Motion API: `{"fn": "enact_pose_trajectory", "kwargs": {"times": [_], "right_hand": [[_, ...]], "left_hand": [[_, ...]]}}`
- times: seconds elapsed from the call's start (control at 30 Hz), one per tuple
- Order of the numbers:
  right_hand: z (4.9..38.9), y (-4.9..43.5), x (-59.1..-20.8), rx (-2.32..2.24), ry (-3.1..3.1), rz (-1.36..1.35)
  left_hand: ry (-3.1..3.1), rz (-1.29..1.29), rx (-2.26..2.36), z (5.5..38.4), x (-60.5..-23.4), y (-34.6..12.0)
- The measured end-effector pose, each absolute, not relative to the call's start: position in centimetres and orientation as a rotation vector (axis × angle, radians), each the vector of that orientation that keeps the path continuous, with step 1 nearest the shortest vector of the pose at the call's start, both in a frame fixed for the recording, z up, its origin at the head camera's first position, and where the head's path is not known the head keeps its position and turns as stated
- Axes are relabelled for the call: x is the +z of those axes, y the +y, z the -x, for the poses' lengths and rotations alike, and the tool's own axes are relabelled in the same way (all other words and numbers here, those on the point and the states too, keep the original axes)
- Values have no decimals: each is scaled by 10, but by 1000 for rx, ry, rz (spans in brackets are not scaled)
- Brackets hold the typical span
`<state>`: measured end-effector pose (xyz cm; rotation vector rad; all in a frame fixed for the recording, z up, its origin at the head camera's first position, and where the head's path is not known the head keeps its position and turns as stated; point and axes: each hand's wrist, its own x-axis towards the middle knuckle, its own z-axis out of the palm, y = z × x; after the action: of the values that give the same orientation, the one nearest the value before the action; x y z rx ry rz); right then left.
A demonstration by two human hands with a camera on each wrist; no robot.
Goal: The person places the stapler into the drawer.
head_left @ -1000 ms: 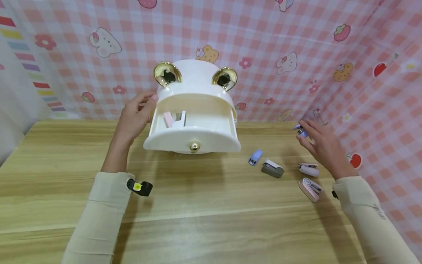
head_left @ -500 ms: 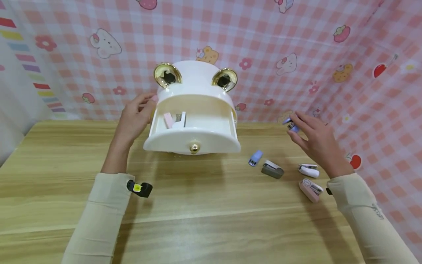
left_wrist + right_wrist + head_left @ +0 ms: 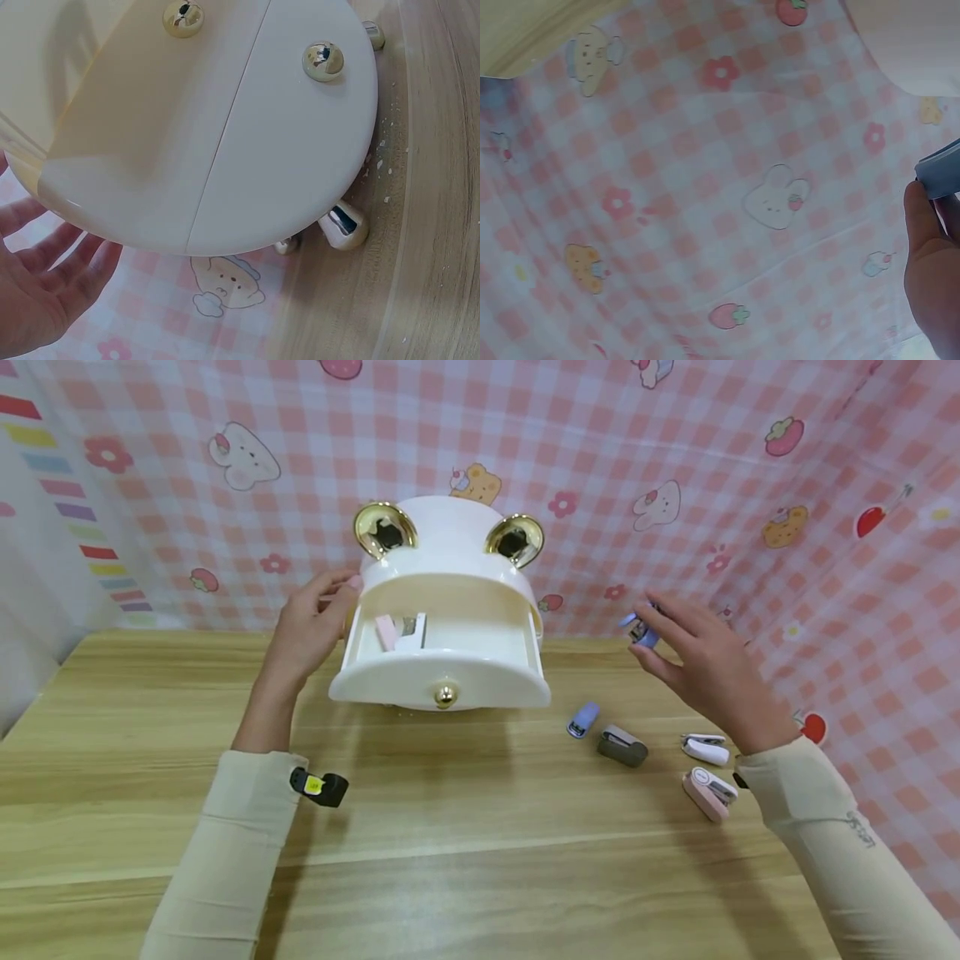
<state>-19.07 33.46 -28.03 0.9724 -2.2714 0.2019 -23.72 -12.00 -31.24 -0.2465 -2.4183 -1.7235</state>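
Note:
In the head view, my right hand pinches a small blue-purple stapler between thumb and fingers, raised above the table at the right. Part of that stapler shows at the edge of the right wrist view. My left hand rests its fingers against the left side of a white frog-shaped desk organizer. Its fingers lie fairly straight along the curved side in the left wrist view. The organizer's upper drawer is pulled out, with a pink-and-white stapler lying at its left.
On the wooden table, right of the organizer, lie a blue stapler, a dark grey stapler, a white stapler and a pink stapler. A pink checked cloth hangs behind and along the right.
My right hand has moved left and slightly up, bringing the blue-purple stapler closer to the organizer. The left hand has stayed at the organizer's side.

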Motion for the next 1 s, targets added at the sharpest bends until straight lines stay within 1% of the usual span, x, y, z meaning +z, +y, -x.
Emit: {"fn": "enact_pose_trajectory", "kwargs": {"times": [0.4, 1.0], "right_hand": [[195, 290, -268, 197, -2222, -1174], [201, 248, -258, 224, -2190, -1373]], "left_hand": [[-2428, 241, -1698, 239, -313, -122], [-2430, 236, -1704, 239, -313, -121]]}}
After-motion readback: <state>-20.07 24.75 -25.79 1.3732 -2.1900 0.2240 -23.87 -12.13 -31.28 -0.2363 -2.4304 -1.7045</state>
